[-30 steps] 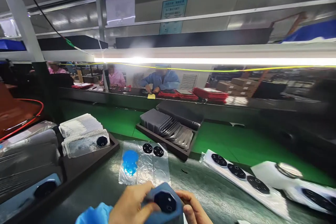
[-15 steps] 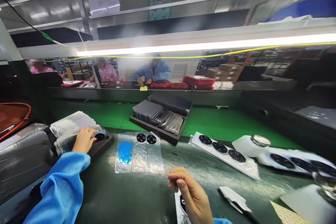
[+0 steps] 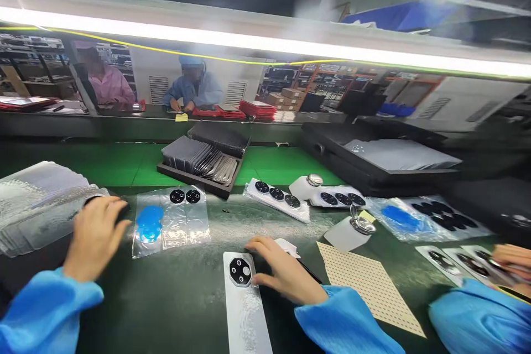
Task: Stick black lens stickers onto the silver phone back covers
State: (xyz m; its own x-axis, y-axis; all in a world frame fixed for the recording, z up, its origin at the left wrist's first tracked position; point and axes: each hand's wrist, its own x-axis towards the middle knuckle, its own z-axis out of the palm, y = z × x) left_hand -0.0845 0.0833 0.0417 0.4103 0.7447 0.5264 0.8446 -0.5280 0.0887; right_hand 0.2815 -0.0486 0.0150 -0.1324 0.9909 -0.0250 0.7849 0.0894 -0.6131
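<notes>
A pale panel (image 3: pixel 248 315) with a black round camera plate (image 3: pixel 239 271) lies on the dark green table. My right hand (image 3: pixel 282 271) is at the panel's upper right edge, thumb and fingers apart, thumb beside the black plate. At the left, my left hand (image 3: pixel 95 235) reaches over the dark tray with the fanned stack of clear-wrapped panels (image 3: pixel 41 193). Its thumb and fingers are spread around a dark, blurred piece, and a grip on it cannot be made out. Just right of it lies a clear bag (image 3: pixel 186 227) with blue round film (image 3: pixel 150 223) and two black discs (image 3: pixel 185 196).
A tray of upright dark sheets (image 3: pixel 199 160) stands on the green mat. Dispenser bottles (image 3: pixel 348 232), wrapped strips of discs (image 3: pixel 277 199) and a dotted yellow sheet (image 3: pixel 371 287) lie rightward. Another person's hand (image 3: pixel 514 260) and blue sleeve (image 3: pixel 481 318) are at far right.
The view has swung right and down. My right hand has moved off the pale panel's top, fingers now spread, and the panel shows more fully. My left hand stays at the left stack.
</notes>
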